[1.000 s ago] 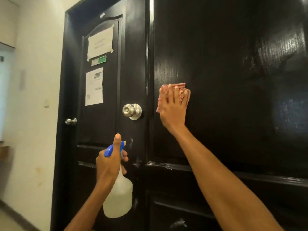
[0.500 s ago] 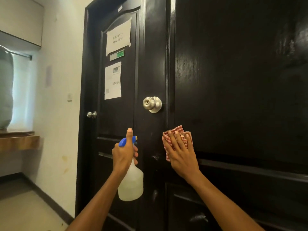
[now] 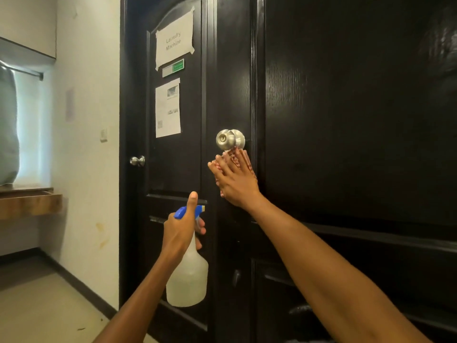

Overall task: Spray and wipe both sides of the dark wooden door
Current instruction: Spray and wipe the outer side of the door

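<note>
- Two hands work at the dark wooden door (image 3: 346,120), which fills the right half of the view and runs off the top, right and bottom edges, so its full extent cannot be seen.
- Most of the red checked cloth (image 3: 243,157) is hidden under the right hand (image 3: 236,180); only its edges show past the fingertips and below the palm.
- The right hand lies flat with fingers straight and spread, pressing the cloth against the door's edge stile just below the silver doorknob (image 3: 228,139); the fingers point up toward the knob.
- The left hand (image 3: 181,230) grips the neck of the spray bottle (image 3: 188,276), fingers curled around it, thumb raised straight over the blue spray head (image 3: 184,212); the trigger is mostly covered.
- The bottle hangs upright, long axis vertical, nozzle pointing right toward the door, near it but whether touching is unclear.
- A second dark door (image 3: 173,169) stands behind, at left, with a taped paper sign (image 3: 174,40) reading "Laundry Machine", a small green label (image 3: 173,68), a printed sheet (image 3: 168,108) too small to read, and its own knob (image 3: 137,160).
- A cream stained wall (image 3: 86,144) carries a light switch (image 3: 103,135).
- A wooden ledge (image 3: 29,203), a pale tiled floor (image 3: 37,305) and a blurred grey shape at the far left complete the room.
</note>
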Demonstrator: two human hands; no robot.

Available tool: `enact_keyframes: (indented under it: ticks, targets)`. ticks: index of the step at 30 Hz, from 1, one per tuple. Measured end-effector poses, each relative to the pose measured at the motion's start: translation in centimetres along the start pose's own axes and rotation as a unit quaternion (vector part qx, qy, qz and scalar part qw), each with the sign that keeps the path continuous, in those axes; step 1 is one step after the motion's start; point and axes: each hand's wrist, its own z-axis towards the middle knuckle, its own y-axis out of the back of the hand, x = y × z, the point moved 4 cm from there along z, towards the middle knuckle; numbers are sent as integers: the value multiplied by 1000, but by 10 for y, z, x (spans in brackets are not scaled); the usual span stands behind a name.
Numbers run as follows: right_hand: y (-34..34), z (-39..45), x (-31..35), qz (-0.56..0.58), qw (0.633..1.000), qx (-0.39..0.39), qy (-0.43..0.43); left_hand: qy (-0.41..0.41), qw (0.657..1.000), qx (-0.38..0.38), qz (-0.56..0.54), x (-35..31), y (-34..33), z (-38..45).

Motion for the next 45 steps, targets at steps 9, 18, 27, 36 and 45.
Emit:
enact_keyframes:
  ticks: [9,18,27,36,45]
  targets:
    - [-87,-136,93,-63,952,160,253,-1,1000,-10,0,19,20,-16]
    - [7,24,-3,-101,992,8,69,1,1000,-7,-22,21,12,-12]
    - [-52,-78,58,-9,984,18,177,23,1000,2,-12,44,-11,-26]
    - [-9,-45,-16,-11,998,-62,-16,36,999,-4,-8,52,-13,-36]
    - [-113,-184,110,16,986,18,166,84,996,-17,22,110,-26,-81]
